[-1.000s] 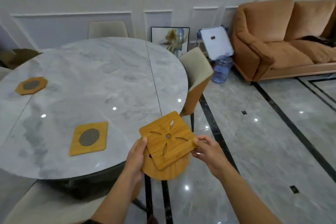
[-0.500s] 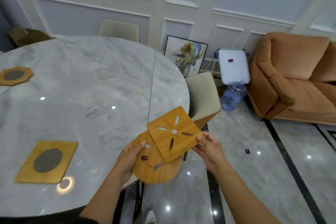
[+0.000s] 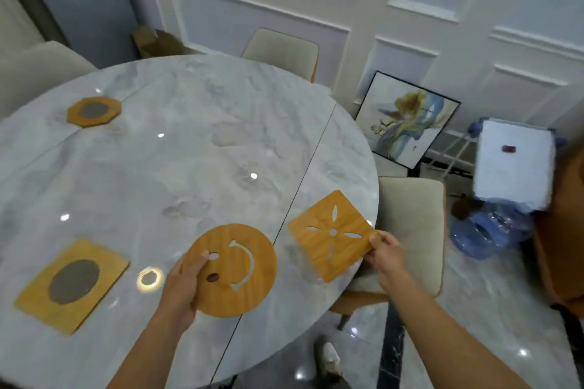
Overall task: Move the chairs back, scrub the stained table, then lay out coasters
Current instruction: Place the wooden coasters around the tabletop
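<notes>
Above the glossy marble table, the left hand grips the round wooden coaster by its rim, thumb on top, its cut-out smile sideways. The right hand pinches a corner of the square coaster, held diamond-wise at the table's right edge.

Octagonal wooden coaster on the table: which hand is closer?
Left. The left hand is toward the near edge from the octagonal wooden coaster; the right hand is farther off, by the right edge of the marble table.
</notes>
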